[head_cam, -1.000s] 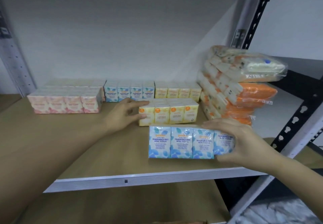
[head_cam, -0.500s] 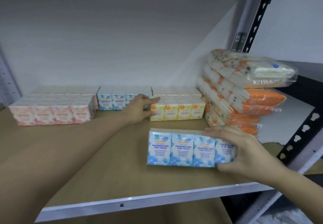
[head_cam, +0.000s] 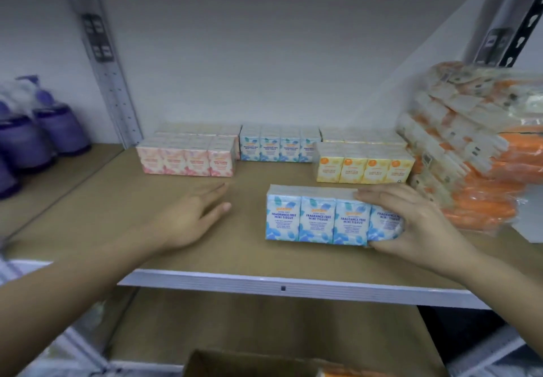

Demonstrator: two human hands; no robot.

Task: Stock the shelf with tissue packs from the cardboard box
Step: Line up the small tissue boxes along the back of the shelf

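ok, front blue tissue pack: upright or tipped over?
Upright. The blue tissue pack stands on the shelf, labels facing front and reading level, right hand gripping its end.

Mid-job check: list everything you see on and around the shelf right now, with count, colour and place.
front blue tissue pack: one, blue and white, near shelf front, right of centre
back blue tissue pack: one visible, blue and white, back row, centre
pink tissue packs: several, exact count unclear, pink, back left
yellow tissue packs: at least two rows, yellow, back right
orange wrapped packs: leaning stack, orange and cream, far right
purple bottles: several, purple, neighbouring shelf at left
shelf: one, brown board, pale metal edge
cardboard box: one, brown, bottom edge
left hand: flat, open, over bare board
right hand: grips front blue tissue pack's right end
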